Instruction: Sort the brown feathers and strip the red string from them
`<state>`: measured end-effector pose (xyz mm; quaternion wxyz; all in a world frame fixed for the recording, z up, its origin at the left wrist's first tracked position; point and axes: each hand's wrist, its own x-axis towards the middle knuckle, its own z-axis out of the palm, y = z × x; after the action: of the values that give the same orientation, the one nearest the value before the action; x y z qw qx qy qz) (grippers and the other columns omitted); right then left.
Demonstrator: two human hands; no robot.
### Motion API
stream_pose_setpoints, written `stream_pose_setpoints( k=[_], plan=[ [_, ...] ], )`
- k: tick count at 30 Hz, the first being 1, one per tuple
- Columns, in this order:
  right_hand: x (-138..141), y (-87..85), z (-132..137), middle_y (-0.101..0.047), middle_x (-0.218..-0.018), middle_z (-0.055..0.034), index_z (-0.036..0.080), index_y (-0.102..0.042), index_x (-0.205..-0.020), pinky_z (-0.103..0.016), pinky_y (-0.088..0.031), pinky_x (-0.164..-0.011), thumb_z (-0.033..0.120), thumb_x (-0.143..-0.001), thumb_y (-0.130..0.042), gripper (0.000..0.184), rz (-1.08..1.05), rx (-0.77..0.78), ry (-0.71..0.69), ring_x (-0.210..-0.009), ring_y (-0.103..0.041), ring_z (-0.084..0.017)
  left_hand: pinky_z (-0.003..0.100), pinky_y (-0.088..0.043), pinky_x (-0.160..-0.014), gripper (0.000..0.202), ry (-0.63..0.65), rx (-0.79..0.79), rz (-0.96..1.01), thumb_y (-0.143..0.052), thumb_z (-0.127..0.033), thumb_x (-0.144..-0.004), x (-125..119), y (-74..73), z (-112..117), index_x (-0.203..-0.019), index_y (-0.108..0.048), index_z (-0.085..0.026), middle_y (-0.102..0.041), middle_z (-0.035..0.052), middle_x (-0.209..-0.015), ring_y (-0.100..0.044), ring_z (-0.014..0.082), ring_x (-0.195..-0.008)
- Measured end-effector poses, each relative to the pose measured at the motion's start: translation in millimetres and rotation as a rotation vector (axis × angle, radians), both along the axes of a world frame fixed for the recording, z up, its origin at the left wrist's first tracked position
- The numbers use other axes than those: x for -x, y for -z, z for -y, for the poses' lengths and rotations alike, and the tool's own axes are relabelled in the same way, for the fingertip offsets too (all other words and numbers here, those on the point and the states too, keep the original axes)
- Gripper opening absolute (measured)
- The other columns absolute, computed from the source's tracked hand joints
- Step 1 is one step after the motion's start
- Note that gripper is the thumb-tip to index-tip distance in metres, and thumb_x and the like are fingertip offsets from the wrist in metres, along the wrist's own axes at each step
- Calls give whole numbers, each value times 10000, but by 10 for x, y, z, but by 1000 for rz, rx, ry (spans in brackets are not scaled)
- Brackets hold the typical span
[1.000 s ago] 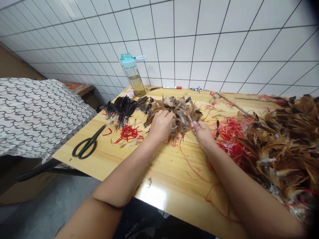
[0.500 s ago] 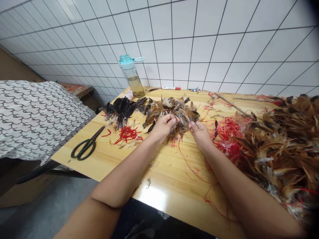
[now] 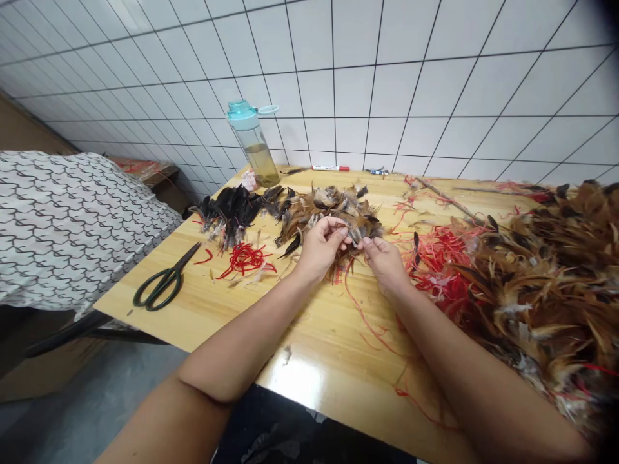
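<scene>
Just in front of a heap of brown and grey feathers (image 3: 314, 212), my two hands are close together. My left hand (image 3: 325, 248) is closed, thumb against fingertips, on some small feathers. Beside it, my right hand (image 3: 385, 261) pinches the greyish feathers between the hands with thumb and forefinger. The exact grip is partly hidden by the fingers. To the left lie a bunch of black feathers (image 3: 236, 209) and a small pile of red string (image 3: 245, 259).
Black-handled scissors (image 3: 164, 283) lie at the table's left side. A water bottle (image 3: 258, 151) and a red-capped marker (image 3: 331, 168) are near the tiled wall. On the right are tangled red strings (image 3: 445, 258) and a big brown feather pile (image 3: 556, 277). Patterned cloth (image 3: 82, 232) is at far left.
My hands have come closer together; the left has turned slightly and shifted right, the right a little left. The view has shifted slightly.
</scene>
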<state>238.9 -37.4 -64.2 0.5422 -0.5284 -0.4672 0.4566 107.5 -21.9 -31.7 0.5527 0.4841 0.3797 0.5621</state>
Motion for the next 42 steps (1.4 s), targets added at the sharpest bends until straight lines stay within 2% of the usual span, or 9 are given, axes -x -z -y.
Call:
stream_pose_setpoints(
  k=[5,11,17,35,38,42],
  plan=[
    [-2,-7,-2,-345,-485,60,195,-585,-681,-265,-201,-487,636,-680,-607,442,0,20,-10,-477,-263,-99,160,-489,-578,141,-21,-15,2,-659,-189,-774,-11,-25,23,-870,-559,-162,-590,-26,-772,-624,64,-659],
    [-6,5,-15,-371,-505,55,196,-590,-672,-277,-230,-497,664,-663,-593,468,17,19,9,-480,-286,-104,159,-499,-575,147,-27,-35,-9,-668,-193,-769,1,-42,26,-870,-566,-159,-593,-28,-746,-633,69,-653],
    [-3,12,-10,-379,-508,53,192,-609,-668,-273,-253,-509,626,-674,-604,434,7,16,15,-495,-299,-106,158,-501,-576,115,-33,-66,-48,-644,-177,-784,9,-19,17,-868,-568,-158,-600,-25,-756,-637,69,-654],
    [-4,43,-20,-370,-494,61,176,-643,-673,-263,-256,-505,599,-682,-619,424,-20,-1,-30,-493,-301,-97,158,-499,-575,143,-35,-36,-35,-669,-174,-771,-12,3,16,-860,-559,-156,-602,-33,-734,-626,63,-633],
    [-4,52,-27,-422,-509,49,171,-647,-670,-258,-281,-521,581,-676,-634,410,-25,2,-62,-509,-331,-97,168,-504,-587,153,-28,-40,-33,-676,-187,-772,-13,7,25,-863,-556,-158,-610,-32,-723,-622,64,-626],
    [7,72,-48,-586,-648,-6,174,-622,-659,-262,-360,-604,556,-650,-681,387,-59,-37,-150,-614,-466,-119,190,-510,-590,155,15,-29,-38,-664,-188,-784,-9,18,36,-886,-550,-158,-628,-24,-698,-603,68,-580]
  ],
)
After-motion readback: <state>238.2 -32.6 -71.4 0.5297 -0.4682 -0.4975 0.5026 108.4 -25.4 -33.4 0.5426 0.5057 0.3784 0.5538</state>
